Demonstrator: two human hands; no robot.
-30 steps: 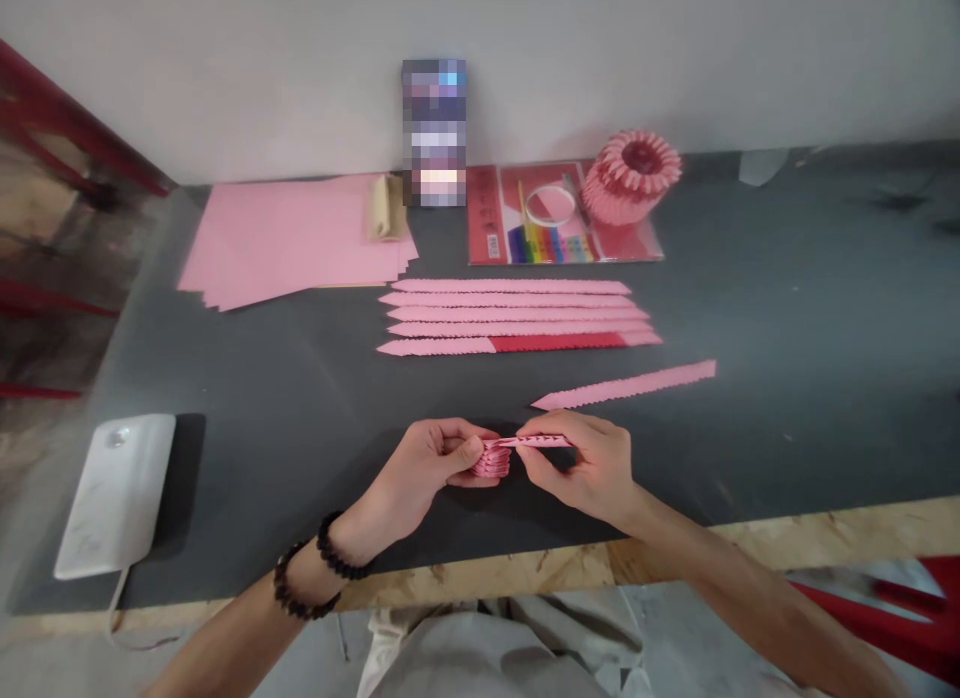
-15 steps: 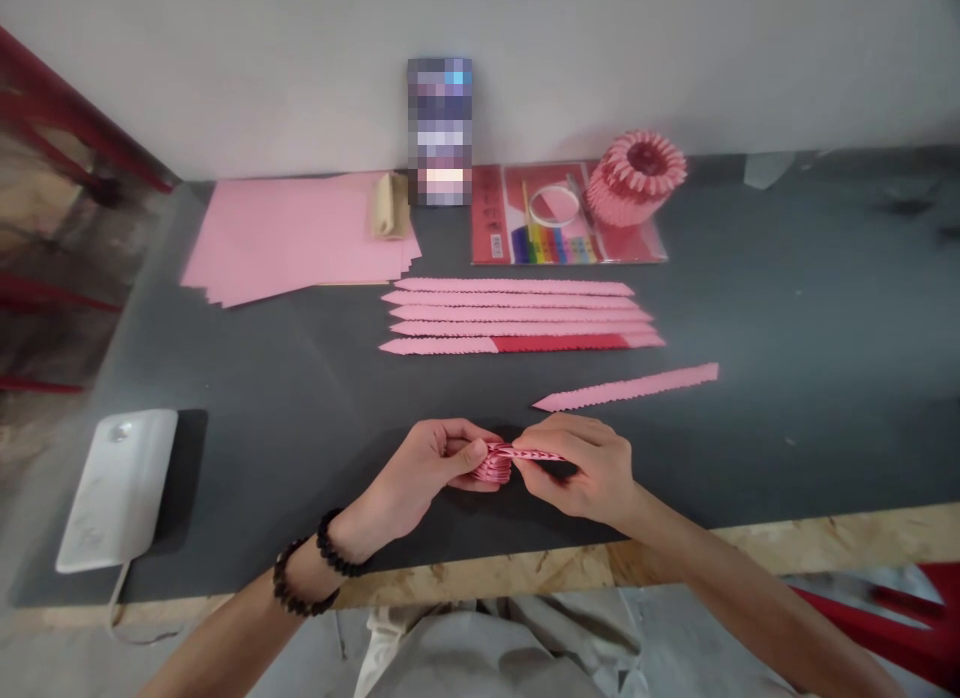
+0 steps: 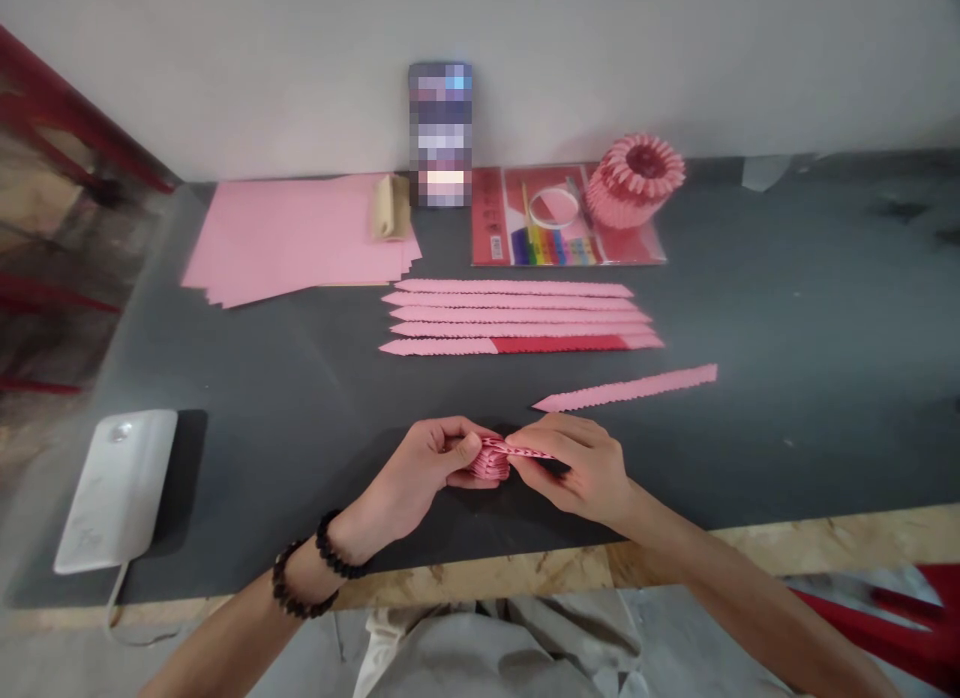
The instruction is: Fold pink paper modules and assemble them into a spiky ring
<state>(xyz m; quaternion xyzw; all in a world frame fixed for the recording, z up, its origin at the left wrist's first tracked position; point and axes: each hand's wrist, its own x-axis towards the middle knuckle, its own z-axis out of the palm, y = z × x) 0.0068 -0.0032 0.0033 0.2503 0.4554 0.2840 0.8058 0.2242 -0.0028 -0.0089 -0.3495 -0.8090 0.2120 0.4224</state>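
Close to the table's front edge, my left hand [image 3: 431, 463] is closed round a small coiled roll of folded pink paper [image 3: 491, 460], its thumb pressing on top. From the roll a narrow zigzag-edged pink paper strip [image 3: 531, 452] runs to the right. My right hand [image 3: 581, 465] pinches that strip between thumb and fingers; part of it is hidden under the palm. Just beyond the hands lies a loose pink paper strip [image 3: 630, 387], slanting up to the right. Farther back several pointed pink strips [image 3: 510, 316] lie in parallel, the nearest with a red stretch.
Pink paper sheets [image 3: 285, 228] lie back left with a beige tool [image 3: 388, 208] on them. A blurred phone [image 3: 441, 133] leans on the wall. A ridged pink paper cylinder [image 3: 636, 178] stands on a packaged kit [image 3: 562, 218]. A corded white device [image 3: 118, 490] is at left.
My right hand has shifted slightly left along the strip, closer to the roll. The left hand still holds the roll, with little movement. The things on the table stay in place.
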